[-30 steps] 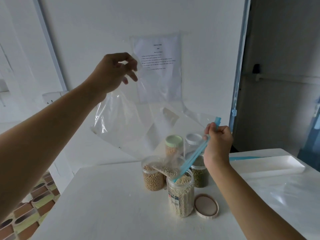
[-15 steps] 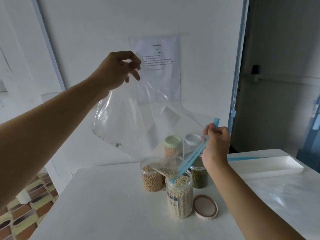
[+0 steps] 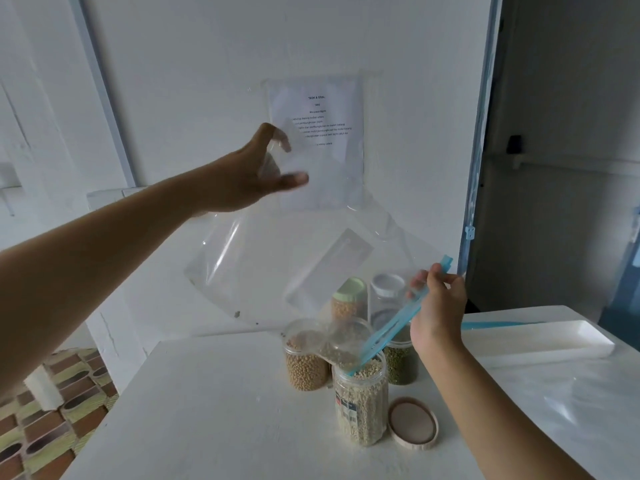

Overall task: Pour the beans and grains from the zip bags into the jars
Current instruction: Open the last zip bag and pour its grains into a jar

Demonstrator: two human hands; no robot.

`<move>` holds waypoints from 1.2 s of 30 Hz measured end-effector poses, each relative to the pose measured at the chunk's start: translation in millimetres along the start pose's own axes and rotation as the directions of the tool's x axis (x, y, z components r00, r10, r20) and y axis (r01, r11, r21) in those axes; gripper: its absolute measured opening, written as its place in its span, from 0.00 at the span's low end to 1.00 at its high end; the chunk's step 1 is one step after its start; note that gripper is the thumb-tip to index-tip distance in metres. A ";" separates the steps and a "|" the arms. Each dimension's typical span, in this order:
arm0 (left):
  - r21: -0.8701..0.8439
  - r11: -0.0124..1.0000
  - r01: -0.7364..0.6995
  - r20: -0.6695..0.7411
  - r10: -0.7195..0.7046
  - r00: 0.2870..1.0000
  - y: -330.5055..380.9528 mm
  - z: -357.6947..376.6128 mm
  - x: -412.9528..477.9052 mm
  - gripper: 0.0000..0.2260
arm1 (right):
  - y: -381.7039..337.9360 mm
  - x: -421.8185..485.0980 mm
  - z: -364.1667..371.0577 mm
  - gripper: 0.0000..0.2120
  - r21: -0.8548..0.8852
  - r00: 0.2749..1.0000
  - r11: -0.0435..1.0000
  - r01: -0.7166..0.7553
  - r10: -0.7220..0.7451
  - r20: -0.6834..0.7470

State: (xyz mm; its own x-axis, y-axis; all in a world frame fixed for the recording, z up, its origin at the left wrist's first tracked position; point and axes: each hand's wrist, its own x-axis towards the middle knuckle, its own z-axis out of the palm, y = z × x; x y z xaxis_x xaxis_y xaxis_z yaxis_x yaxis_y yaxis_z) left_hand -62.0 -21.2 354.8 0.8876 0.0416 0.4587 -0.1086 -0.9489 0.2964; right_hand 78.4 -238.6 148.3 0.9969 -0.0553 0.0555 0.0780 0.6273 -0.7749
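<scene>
Closest to me on the white table [image 3: 207, 410] lies a round beige lid [image 3: 412, 423], flat and just beside the front jar [image 3: 360, 403], which stands open and is nearly full of pale grains. The low end of the zip bag [image 3: 277, 271] dips into that jar's mouth, and a small heap of grains [image 3: 341, 353] sits in the bag's lowest corner right above the rim. The right hand [image 3: 438, 306] is on the bag's blue zip strip [image 3: 394, 327], fingers and thumb curled and pinching it near its upper end, so the strip slants down from the hand to the jar. Just behind the front jar stand an open jar of tan beans [image 3: 304, 362] to the left and a jar of green beans [image 3: 401, 363] to the right, partly hidden by the wrist. Farther back are a jar with a green lid [image 3: 350, 296] and one with a white lid [image 3: 388, 287], both seen through the clear plastic. A long white tray [image 3: 540, 341] lies off to the right. The bag's body rises up and left, almost empty, with a few specks at its lower edge. Above it the left hand [image 3: 254, 171] is raised, thumb and fingers spread apart and blurred; I cannot tell whether it touches the plastic. On the wall behind hangs a printed sheet [image 3: 322, 109].
</scene>
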 end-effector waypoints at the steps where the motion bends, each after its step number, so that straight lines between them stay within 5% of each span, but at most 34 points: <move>1: 0.015 1.000 -0.012 0.033 0.012 0.999 -4.6 -2.6 -2.9 0.34 | -0.1 0.5 -0.2 0.08 0.001 1.000 1.000 -0.003 0.003 0.003; 4: -0.070 0.996 0.057 0.072 -0.052 0.996 -21.9 -11.6 -10.3 0.40 | 0.1 1.2 -2.9 0.07 -0.012 1.000 1.000 -0.002 0.002 0.014; 6: -0.188 0.976 0.107 0.034 -0.103 0.994 -30.7 -15.9 -16.2 0.35 | 0.7 1.4 -3.8 0.08 -0.019 1.000 1.000 0.006 -0.006 0.031; 9: -0.090 0.982 0.163 -0.028 -0.167 0.986 -45.3 -15.8 -29.8 0.21 | 1.2 0.3 -1.8 0.08 -0.018 0.999 1.000 0.016 -0.016 0.050; 12: -0.071 0.971 0.227 -0.020 -0.229 0.973 -53.7 -6.4 -45.0 0.18 | 1.5 0.1 0.4 0.08 -0.019 0.998 0.999 0.031 -0.030 0.061; 21: -0.160 0.979 0.126 -0.289 -0.168 0.942 -46.0 27.5 -37.6 0.16 | 9.9 5.6 -3.0 0.08 -0.034 1.000 0.999 -0.001 0.002 0.028; 36: -0.138 0.986 0.093 -0.247 -0.125 0.961 -18.9 18.8 8.3 0.16 | 2.7 14.3 -7.2 0.09 -0.016 1.000 1.000 -0.024 0.024 0.000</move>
State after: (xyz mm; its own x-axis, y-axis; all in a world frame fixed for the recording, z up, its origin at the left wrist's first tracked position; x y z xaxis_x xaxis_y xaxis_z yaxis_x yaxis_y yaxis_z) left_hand -44.2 -8.8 337.2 0.7559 0.2357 0.6108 -0.0866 -0.8888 0.4501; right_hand 92.8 -243.3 142.4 0.9985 -0.0404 0.0372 0.0542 0.6162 -0.7857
